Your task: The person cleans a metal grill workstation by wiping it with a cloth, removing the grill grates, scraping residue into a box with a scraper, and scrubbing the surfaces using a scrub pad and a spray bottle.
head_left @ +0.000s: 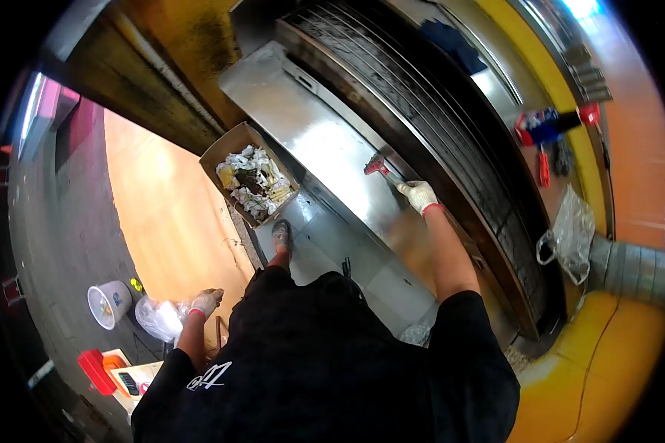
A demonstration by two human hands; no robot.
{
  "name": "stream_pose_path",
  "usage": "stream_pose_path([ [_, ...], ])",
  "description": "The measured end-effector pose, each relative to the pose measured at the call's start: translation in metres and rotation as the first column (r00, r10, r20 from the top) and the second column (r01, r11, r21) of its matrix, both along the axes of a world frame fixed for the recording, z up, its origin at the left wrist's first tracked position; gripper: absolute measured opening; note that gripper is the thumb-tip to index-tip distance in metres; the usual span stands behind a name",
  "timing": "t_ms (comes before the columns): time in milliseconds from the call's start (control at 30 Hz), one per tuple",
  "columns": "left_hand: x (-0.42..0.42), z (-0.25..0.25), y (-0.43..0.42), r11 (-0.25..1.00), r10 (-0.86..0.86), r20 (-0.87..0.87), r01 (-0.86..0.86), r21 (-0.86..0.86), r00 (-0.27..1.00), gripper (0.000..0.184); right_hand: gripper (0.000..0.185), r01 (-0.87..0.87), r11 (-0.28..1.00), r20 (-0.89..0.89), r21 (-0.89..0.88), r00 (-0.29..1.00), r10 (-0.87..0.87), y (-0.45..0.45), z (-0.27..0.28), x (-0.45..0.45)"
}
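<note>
My right hand (420,196), in a white glove with a red cuff, is closed around the handle of a hand scraper (377,167) with a red head. The scraper's head lies at the shiny steel panel (325,148) below the long grill (421,96); whether it touches the metal I cannot tell. My left hand (205,301), gloved the same way, is held out at the left, beside a clear plastic bag (159,319). Its fingers are small and partly hidden, so whether they are closed does not show.
A cardboard box (213,156) of crumpled paper and scraps stands by my foot. At left is a white bucket (111,305). On the right lie a red-and-blue item (547,127), a red-handled tool (544,168) and a plastic bag (571,229); a dark cloth (451,44) lies behind the grill.
</note>
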State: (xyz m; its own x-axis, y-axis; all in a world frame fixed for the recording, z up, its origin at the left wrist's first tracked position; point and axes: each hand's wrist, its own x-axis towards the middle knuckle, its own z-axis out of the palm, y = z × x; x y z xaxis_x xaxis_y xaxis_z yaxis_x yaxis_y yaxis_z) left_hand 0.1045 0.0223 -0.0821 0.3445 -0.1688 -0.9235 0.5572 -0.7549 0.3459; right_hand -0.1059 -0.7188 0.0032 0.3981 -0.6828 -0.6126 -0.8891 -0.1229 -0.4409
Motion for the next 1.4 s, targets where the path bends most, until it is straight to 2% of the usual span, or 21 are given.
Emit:
stream_pose_path([
  [67,0.003,-0.005,0.012,0.998,0.055,-0.012,-0.055,-0.022,0.998,0.027,0.046,-0.01,1.0,0.067,-0.027,0.998,0.012,0.005,-0.003,0.045],
  [133,0.007,-0.021,0.036,0.999,0.008,-0.035,-0.006,0.038,0.999,0.045,0.046,-0.035,0.999,0.041,-0.019,0.999,0.036,0.012,0.002,0.085],
  [167,0.007,-0.026,0.043,0.999,0.028,-0.043,-0.027,0.032,0.999,0.045,0.046,-0.041,0.999,0.025,-0.012,0.999,0.041,0.013,0.004,0.106],
  [200,0.005,-0.03,0.048,0.998,0.063,-0.046,-0.062,0.027,0.997,0.045,0.046,-0.104,0.989,0.07,-0.11,0.991,0.112,-0.003,-0.04,0.113],
  [333,-0.009,-0.038,0.064,0.99,0.136,-0.032,-0.135,0.037,0.99,0.043,0.045,-0.106,0.99,0.041,-0.092,0.993,0.11,0.019,-0.016,0.201],
  [500,-0.009,-0.012,0.056,0.977,0.208,-0.02,-0.207,0.048,0.978,0.044,0.046,-0.222,0.969,0.062,-0.108,0.971,0.23,0.019,-0.041,0.316],
  [567,-0.013,-0.009,0.058,0.968,0.251,-0.02,-0.251,0.009,0.968,0.044,0.051,-0.363,0.898,-0.146,-0.249,0.931,0.336,0.026,-0.043,0.363],
  [633,-0.032,-0.033,0.083,0.861,0.479,-0.101,-0.489,-0.142,0.872,0.044,0.056,-0.373,0.896,-0.072,-0.241,0.928,0.366,0.053,-0.003,0.405],
  [700,-0.034,-0.029,0.082,0.766,0.59,-0.204,-0.622,-0.165,0.781,0.045,0.055,-0.414,0.908,-0.051,-0.068,0.91,0.411,0.063,0.001,0.441],
  [767,-0.045,-0.018,0.079,0.946,0.315,0.006,-0.314,0.08,0.949,0.046,0.054,-0.515,0.844,-0.087,-0.146,0.857,0.508,0.083,0.008,0.469],
  [833,-0.063,-0.033,0.093,0.935,0.346,-0.018,-0.344,0.082,0.938,0.047,0.05,-0.606,0.793,-0.073,-0.067,0.795,0.602,0.115,0.03,0.485],
  [967,-0.084,-0.035,0.102,0.922,0.387,-0.033,-0.387,0.002,0.922,0.048,0.045,-0.689,0.721,0.039,-0.074,0.721,0.692,0.153,0.005,0.487],
  [1033,-0.065,-0.01,0.083,0.998,-0.023,0.123,0.016,0.058,0.992,0.045,0.042,-0.711,0.698,0.067,-0.089,0.695,0.716,0.176,0.002,0.477],
  [1100,-0.081,-0.031,0.095,0.905,-0.423,0.473,0.388,0.175,0.773,0.043,0.054,-0.72,0.694,0.049,-0.004,0.693,0.719,0.207,0.026,0.464],
  [1133,-0.076,-0.025,0.09,0.947,-0.32,0.371,0.291,0.132,0.872,0.043,0.054,-0.682,0.732,0.181,-0.004,0.719,0.671,0.208,-0.002,0.45],
  [1167,-0.067,-0.016,0.077,0.977,-0.207,0.259,0.186,0.102,0.943,0.044,0.054,-0.685,0.728,0.165,0.023,0.721,0.673,0.215,-0.01,0.439],
  [1200,-0.063,-0.006,0.065,0.977,-0.204,0.229,0.185,0.105,0.952,0.044,0.057,-0.679,0.733,0.169,0.047,0.728,0.664,0.225,-0.011,0.431],
  [1233,-0.057,0.001,0.054,0.995,-0.054,0.127,0.043,0.085,0.99,0.04,0.059,-0.672,0.738,0.177,0.066,0.735,0.654,0.234,-0.01,0.427],
  [1267,-0.058,0.003,0.049,0.992,0.098,0.026,-0.1,0.083,0.995,0.036,0.062,-0.759,0.647,0.023,0.065,0.65,0.76,0.242,-0.009,0.427],
  [1367,-0.077,-0.006,0.047,0.986,0.152,-0.001,-0.152,0.07,0.988,0.039,0.063,-0.793,0.609,-0.161,0.015,0.599,0.784,0.264,-0.03,0.417],
  [1400,-0.082,-0.006,0.048,0.985,0.153,-0.017,-0.152,0.077,0.988,0.039,0.061,-0.801,0.589,-0.081,-0.104,0.597,0.798,0.266,-0.052,0.408],
])
